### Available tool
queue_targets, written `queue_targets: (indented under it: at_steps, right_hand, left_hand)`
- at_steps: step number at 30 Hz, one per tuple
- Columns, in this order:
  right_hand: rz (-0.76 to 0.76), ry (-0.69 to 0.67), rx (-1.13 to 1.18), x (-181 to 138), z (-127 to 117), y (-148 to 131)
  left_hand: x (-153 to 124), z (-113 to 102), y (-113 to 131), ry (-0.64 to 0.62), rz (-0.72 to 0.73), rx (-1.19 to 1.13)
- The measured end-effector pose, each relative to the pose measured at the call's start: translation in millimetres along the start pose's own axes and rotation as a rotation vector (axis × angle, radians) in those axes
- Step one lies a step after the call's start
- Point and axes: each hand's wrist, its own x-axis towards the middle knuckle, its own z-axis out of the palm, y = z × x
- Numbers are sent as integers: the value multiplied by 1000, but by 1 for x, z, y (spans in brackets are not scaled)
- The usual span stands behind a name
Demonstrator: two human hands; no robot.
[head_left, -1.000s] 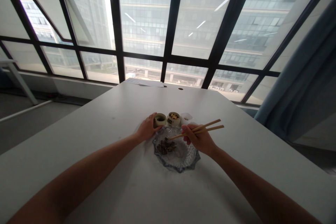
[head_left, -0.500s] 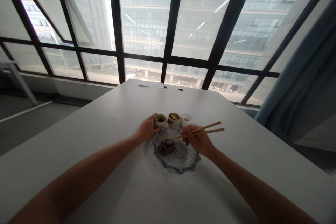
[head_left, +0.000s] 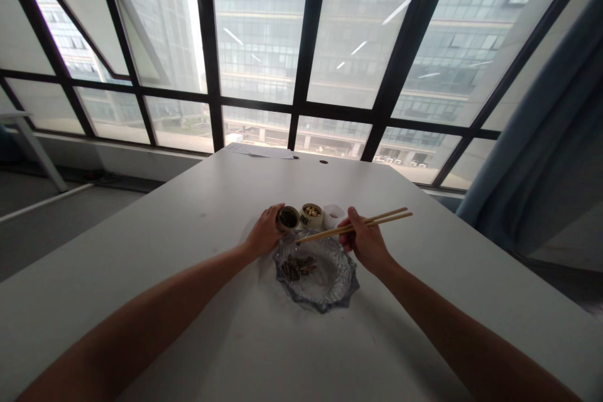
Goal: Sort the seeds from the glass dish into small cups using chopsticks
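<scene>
My left hand (head_left: pixel 264 232) is wrapped round a small round cup (head_left: pixel 287 218), which tips toward me and shows its dark inside. In my right hand (head_left: pixel 362 240) is a pair of wooden chopsticks (head_left: pixel 377 220), their tips close together over the far left side of a clear glass bowl (head_left: pixel 336 295). A small dark bit seems to sit at the tips, too small to name. Several dark striped pieces, perhaps seeds (head_left: pixel 296 267), lie in the left part of the bowl.
Right of the held cup stands a pale cup (head_left: pixel 311 220) with yellowish pieces inside. Beside it is a white container (head_left: pixel 333 215), partly behind my right hand. Paper sheets (head_left: pixel 259 151) lie at the white table's (head_left: pixel 198 314) far end, before the windows. A blue curtain (head_left: pixel 527 157) hangs on the right.
The left cup has tilted toward me in my left hand. The chopstick tips have risen from the dark pieces toward the bowl's far rim, and their tips have come together.
</scene>
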Motion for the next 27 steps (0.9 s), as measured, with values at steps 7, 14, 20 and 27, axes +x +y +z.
queue_targets:
  at_steps: [7,14,20,27]
  right_hand:
    - [-166,69,-17,0,-1,5]
    - [-516,-156,-432,-12,-2,10]
    - [-554,-214,-606,-10,-4,7]
    - [-362,-113,-282,-8,-8,-3]
  left_hand:
    - [0,-2,4,14,14,-62]
    - [-2,-2,3,-88,144,-51]
    - [-2,-3,1,-105,185,-73]
    - [-1,0,-2,-88,80,-46]
